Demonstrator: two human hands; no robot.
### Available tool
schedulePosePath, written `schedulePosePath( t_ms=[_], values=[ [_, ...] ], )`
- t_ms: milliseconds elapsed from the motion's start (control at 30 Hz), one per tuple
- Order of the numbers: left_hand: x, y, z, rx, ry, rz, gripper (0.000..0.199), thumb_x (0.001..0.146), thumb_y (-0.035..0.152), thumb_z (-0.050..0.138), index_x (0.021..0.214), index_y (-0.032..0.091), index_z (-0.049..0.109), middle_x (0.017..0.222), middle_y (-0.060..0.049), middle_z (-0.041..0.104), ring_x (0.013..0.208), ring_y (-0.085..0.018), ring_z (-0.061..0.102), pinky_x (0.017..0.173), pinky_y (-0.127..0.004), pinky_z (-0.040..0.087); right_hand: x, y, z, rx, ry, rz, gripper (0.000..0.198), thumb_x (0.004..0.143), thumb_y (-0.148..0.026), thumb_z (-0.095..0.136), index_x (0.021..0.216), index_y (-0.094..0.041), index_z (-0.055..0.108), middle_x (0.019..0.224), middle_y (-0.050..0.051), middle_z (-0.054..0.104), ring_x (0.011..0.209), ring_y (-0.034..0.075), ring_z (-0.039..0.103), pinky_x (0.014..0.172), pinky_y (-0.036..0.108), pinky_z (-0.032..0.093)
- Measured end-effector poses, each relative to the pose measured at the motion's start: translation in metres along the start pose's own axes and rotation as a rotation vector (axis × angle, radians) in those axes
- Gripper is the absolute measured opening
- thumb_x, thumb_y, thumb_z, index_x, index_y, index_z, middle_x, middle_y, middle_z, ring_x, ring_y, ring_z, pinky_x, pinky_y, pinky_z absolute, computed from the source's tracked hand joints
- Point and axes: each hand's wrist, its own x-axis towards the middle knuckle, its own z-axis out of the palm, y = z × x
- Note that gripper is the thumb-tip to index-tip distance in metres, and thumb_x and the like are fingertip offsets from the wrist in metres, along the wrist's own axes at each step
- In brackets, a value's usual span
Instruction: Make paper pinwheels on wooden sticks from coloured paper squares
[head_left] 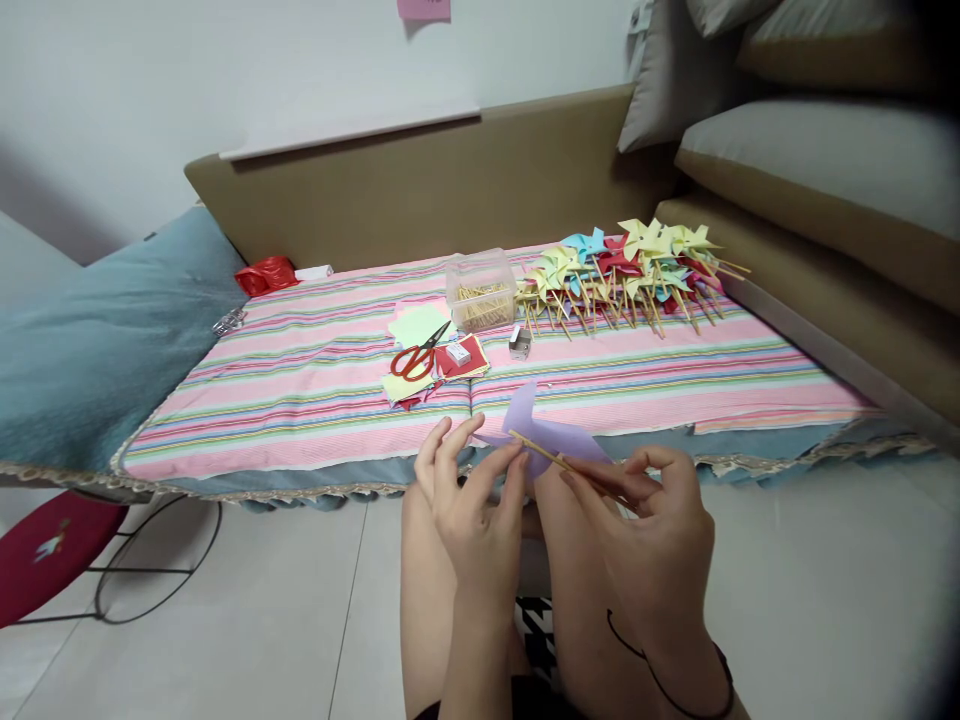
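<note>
A purple paper pinwheel (pixel 559 437) is held above my lap, with a thin wooden stick (pixel 546 453) lying across its near side. My left hand (pixel 480 515) pinches thumb and index finger at the pinwheel's middle, beside the stick's tip; its other fingers are raised. Whether a pin is between those fingertips is too small to tell. My right hand (pixel 652 520) grips the stick between thumb and fingers, close to the right paper blade. Part of the pinwheel is hidden behind the fingers.
On the striped cloth (pixel 315 350) lie red-handled scissors (pixel 410 364) on coloured paper squares (pixel 415 325), a plastic box (pixel 481 290) of sticks, a small open box (pixel 520 343), and many finished pinwheels (pixel 622 265). Cushions (pixel 817 150) stand right, a red stool (pixel 56 550) left.
</note>
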Motion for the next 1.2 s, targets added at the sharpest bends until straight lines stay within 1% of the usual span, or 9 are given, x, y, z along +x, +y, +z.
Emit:
schedulePosePath(
  t_ms=[133,267,467,567,733,833,1033,1200],
  values=[
    [0.0,0.0,0.001,-0.002,0.01,0.003,0.017,0.07,0.009,0.073,0.081,0.021,0.069,0.11,-0.007,0.064,0.119,-0.028,0.048,0.099,-0.048,0.04,-0.001,0.005,0.0,-0.005,-0.008,0.017,0.042,0.066,-0.035,0.078,0.088,-0.023,0.045,0.074,0.004,0.075,0.067,0.022,0.072,0.06,0.029,0.055],
    [0.0,0.001,0.001,-0.014,0.028,0.023,0.017,0.069,0.006,0.073,0.076,0.02,0.068,0.107,-0.007,0.065,0.118,-0.028,0.049,0.098,-0.048,0.041,-0.002,0.006,0.001,0.028,-0.006,0.045,0.044,0.065,-0.033,0.079,0.09,-0.024,0.043,0.076,0.004,0.076,0.066,0.021,0.072,0.06,0.029,0.055],
    [-0.002,0.003,0.003,-0.042,0.023,0.04,0.018,0.067,0.006,0.074,0.075,0.021,0.068,0.105,-0.006,0.066,0.117,-0.028,0.05,0.098,-0.049,0.041,0.001,0.0,0.004,0.123,-0.028,0.084,0.044,0.065,-0.027,0.078,0.09,-0.026,0.041,0.076,0.003,0.076,0.071,0.022,0.073,0.066,0.031,0.057],
    [-0.003,0.005,0.005,-0.053,0.01,0.037,0.018,0.067,0.006,0.075,0.076,0.021,0.069,0.107,-0.006,0.065,0.118,-0.028,0.049,0.099,-0.05,0.04,0.002,0.0,0.005,0.131,-0.035,0.072,0.044,0.066,-0.027,0.078,0.089,-0.026,0.041,0.077,0.002,0.076,0.073,0.022,0.073,0.068,0.031,0.058],
    [-0.005,0.005,0.008,-0.036,0.018,0.056,0.019,0.068,0.006,0.074,0.077,0.022,0.068,0.108,-0.006,0.065,0.119,-0.029,0.048,0.097,-0.05,0.041,0.002,0.004,0.004,0.092,-0.051,0.023,0.041,0.068,-0.03,0.077,0.09,-0.026,0.042,0.081,0.004,0.076,0.076,0.023,0.073,0.073,0.035,0.057],
    [-0.005,0.004,0.008,-0.015,0.02,0.056,0.018,0.07,0.008,0.072,0.078,0.023,0.068,0.109,-0.006,0.065,0.12,-0.029,0.047,0.097,-0.051,0.041,0.001,0.006,0.003,0.07,-0.055,0.013,0.041,0.069,-0.03,0.076,0.09,-0.025,0.042,0.081,0.005,0.076,0.076,0.024,0.073,0.072,0.035,0.057],
    [-0.006,0.004,0.006,0.018,0.041,-0.002,0.016,0.073,0.008,0.069,0.08,0.022,0.066,0.11,-0.006,0.064,0.122,-0.028,0.045,0.099,-0.05,0.038,0.001,0.002,0.004,0.146,-0.03,0.062,0.043,0.068,-0.027,0.077,0.092,-0.025,0.042,0.081,0.005,0.076,0.073,0.023,0.073,0.071,0.035,0.058],
    [-0.005,0.003,0.005,0.033,0.056,-0.081,0.013,0.076,0.01,0.067,0.081,0.021,0.063,0.113,-0.007,0.063,0.126,-0.027,0.042,0.102,-0.049,0.035,0.005,-0.009,0.003,0.211,0.004,0.164,0.045,0.063,-0.026,0.079,0.088,-0.025,0.041,0.078,0.005,0.076,0.072,0.023,0.073,0.068,0.035,0.058]
  ],
)
